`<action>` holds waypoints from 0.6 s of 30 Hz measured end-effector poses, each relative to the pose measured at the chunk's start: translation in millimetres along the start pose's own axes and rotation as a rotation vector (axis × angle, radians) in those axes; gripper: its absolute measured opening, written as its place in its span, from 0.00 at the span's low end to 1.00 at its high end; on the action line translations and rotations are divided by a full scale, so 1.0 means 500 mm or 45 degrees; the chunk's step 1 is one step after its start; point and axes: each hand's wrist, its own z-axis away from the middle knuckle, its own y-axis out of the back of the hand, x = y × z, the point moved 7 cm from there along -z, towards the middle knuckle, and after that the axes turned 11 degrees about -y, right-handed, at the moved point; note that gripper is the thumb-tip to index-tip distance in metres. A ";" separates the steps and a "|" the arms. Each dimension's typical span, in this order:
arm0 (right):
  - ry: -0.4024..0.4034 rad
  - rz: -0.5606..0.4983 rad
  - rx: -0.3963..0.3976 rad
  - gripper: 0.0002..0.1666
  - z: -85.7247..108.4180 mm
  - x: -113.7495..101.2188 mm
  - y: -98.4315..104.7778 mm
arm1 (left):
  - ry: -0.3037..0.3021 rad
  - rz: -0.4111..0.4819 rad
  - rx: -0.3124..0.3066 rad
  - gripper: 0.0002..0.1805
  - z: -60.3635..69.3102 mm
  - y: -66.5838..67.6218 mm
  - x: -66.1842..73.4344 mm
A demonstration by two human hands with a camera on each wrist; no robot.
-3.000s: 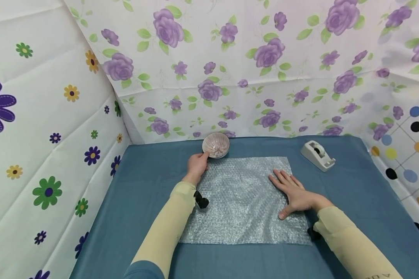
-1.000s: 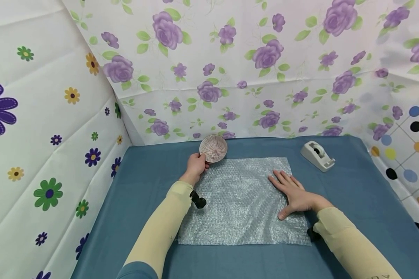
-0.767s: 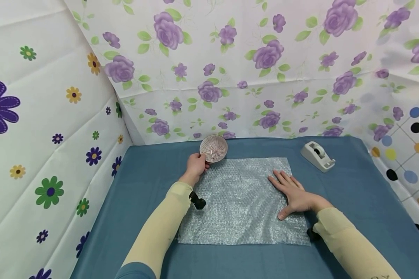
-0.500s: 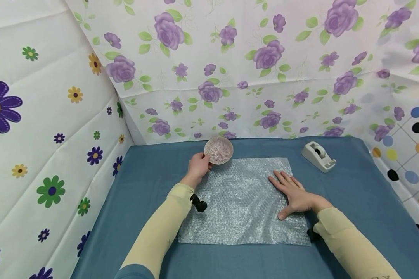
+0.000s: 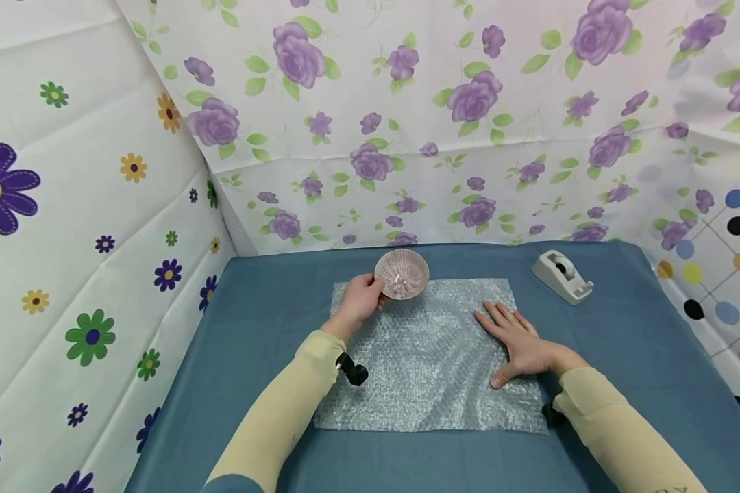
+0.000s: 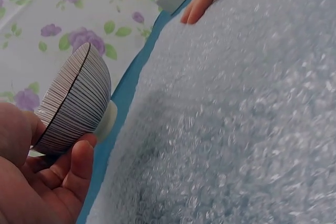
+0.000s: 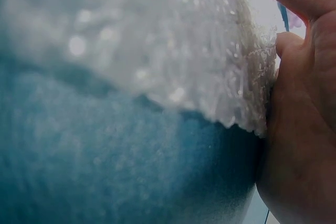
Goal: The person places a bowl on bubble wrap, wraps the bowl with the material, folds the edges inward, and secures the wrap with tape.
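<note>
A small striped bowl is pinched at its left rim by my left hand, thumb on the rim and fingers beneath. In the left wrist view the bowl is held tilted in the air, its pale foot facing the sheet. Under it, a sheet of bubble wrap lies spread on the blue cloth. My right hand rests flat on the right part of the sheet with fingers spread. The right wrist view shows the palm beside the bubble wrap's edge.
A white tape dispenser stands at the back right, beyond the sheet's corner. Blue cloth covers the table. Flowered fabric hangs behind, with printed sheets at both sides.
My left hand has lifted the bowl from the sheet's back left corner and carried it right and slightly nearer, over the bubble wrap. The right hand has stayed in place.
</note>
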 end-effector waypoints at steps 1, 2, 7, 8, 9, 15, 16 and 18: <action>0.003 -0.002 0.003 0.83 0.000 0.000 0.000 | 0.001 -0.001 -0.014 0.17 0.003 -0.002 0.002; -0.006 0.002 0.001 0.83 -0.001 0.001 0.000 | 0.001 0.002 -0.027 0.17 0.006 -0.004 0.005; -0.093 0.080 -0.022 0.85 -0.006 0.010 -0.004 | -0.026 -0.006 -0.085 0.18 0.025 -0.013 0.016; -0.099 0.085 -0.023 0.85 -0.006 0.011 -0.004 | -0.034 -0.008 -0.093 0.18 0.028 -0.014 0.017; -0.101 0.089 -0.026 0.85 -0.006 0.011 -0.004 | -0.040 -0.008 -0.100 0.18 0.031 -0.016 0.018; -0.037 0.043 -0.008 0.84 -0.003 0.004 0.001 | -0.048 -0.013 -0.140 0.17 0.042 -0.022 0.015; -0.028 0.039 -0.004 0.84 -0.003 0.004 0.001 | -0.048 -0.016 -0.144 0.17 0.043 -0.022 0.014; -0.039 0.043 -0.009 0.84 -0.003 0.006 -0.001 | -0.046 -0.019 -0.146 0.17 0.046 -0.023 0.015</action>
